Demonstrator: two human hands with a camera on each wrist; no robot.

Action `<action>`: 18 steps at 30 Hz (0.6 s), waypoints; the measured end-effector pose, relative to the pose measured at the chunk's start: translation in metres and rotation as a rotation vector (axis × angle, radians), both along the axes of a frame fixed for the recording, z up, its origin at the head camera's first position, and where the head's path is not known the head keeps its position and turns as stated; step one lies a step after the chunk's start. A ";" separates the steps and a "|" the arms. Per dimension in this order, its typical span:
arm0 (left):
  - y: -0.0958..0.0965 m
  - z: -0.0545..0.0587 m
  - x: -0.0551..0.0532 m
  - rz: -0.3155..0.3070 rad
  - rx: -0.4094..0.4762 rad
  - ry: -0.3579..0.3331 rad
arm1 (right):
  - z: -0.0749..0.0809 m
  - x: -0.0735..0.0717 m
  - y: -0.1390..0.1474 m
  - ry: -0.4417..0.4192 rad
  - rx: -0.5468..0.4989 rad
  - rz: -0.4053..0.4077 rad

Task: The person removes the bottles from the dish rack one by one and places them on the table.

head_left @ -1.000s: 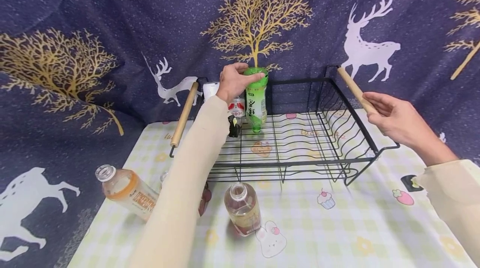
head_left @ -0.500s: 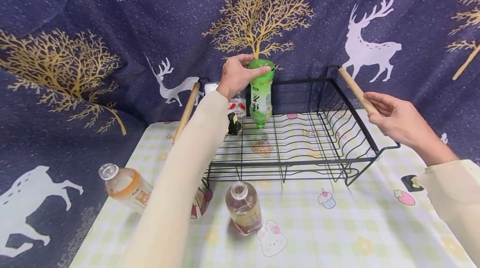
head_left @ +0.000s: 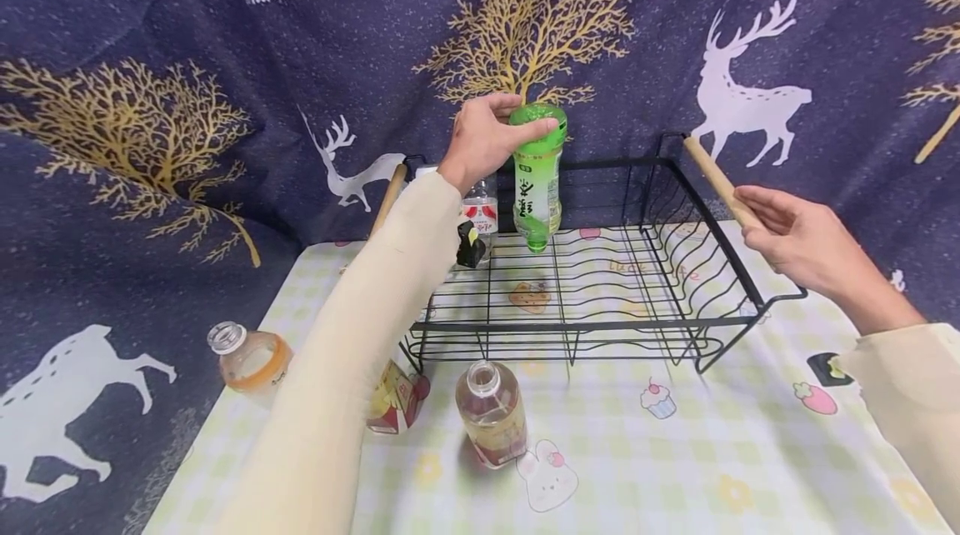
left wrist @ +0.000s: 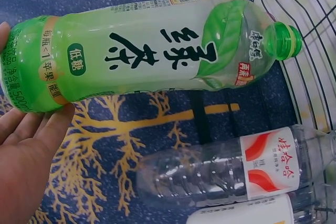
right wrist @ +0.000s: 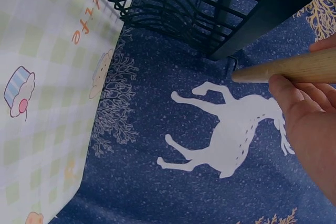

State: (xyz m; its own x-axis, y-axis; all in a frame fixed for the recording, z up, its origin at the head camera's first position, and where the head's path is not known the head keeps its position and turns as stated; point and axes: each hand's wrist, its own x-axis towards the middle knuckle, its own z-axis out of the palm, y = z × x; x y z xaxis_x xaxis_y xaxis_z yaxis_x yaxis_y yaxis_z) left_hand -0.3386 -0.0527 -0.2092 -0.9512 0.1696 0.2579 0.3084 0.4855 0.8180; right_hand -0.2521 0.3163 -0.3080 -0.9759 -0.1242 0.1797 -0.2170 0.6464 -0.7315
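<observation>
My left hand (head_left: 483, 139) holds a green tea bottle (head_left: 536, 185) by its base, thumb on one side and fingers on the other. The bottle is upside down, its neck over the wire floor of a black dish rack (head_left: 570, 325). In the left wrist view its white and green label (left wrist: 152, 51) faces the camera. Beside it in the rack is a clear water bottle (left wrist: 273, 166) with a red and white label, next to a white-labelled bottle (left wrist: 241, 214). My right hand (head_left: 806, 243) grips the rack's right wooden handle (right wrist: 283, 69).
On the checked tablecloth (head_left: 645, 477) before the rack stands a bottle of brownish tint (head_left: 491, 427). An orange-banded bottle (head_left: 255, 360) and a red and yellow labelled container (head_left: 393, 402) are partly behind my left sleeve. A dark blue patterned cloth (head_left: 375, 43) hangs behind.
My left hand has carried the green tea bottle to the right and slightly up, away from the water bottle. The right hand stays on the handle.
</observation>
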 end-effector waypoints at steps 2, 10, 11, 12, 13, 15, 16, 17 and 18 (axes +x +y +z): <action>0.001 0.003 0.002 -0.002 0.013 -0.008 | 0.000 0.000 0.000 -0.004 0.002 0.000; -0.004 0.012 0.012 0.002 0.051 -0.011 | -0.001 0.000 0.000 0.000 0.015 0.006; -0.004 0.013 0.014 -0.004 0.052 -0.009 | -0.001 0.000 0.000 0.000 0.016 0.006; -0.005 0.014 0.015 -0.011 0.053 -0.007 | -0.001 0.000 0.000 0.001 0.022 0.002; -0.006 0.016 0.016 -0.019 0.053 -0.004 | -0.001 0.001 0.000 0.002 0.026 -0.002; -0.007 0.018 0.019 -0.032 0.050 0.004 | -0.001 0.001 0.000 0.008 0.028 -0.004; -0.008 0.020 0.020 -0.036 0.050 0.009 | -0.001 0.001 0.000 0.010 0.029 -0.005; -0.009 0.021 0.021 -0.038 0.048 0.011 | -0.001 0.001 0.000 0.013 0.033 -0.010; -0.010 0.022 0.023 -0.040 0.048 0.011 | 0.000 0.001 0.000 0.016 0.031 -0.010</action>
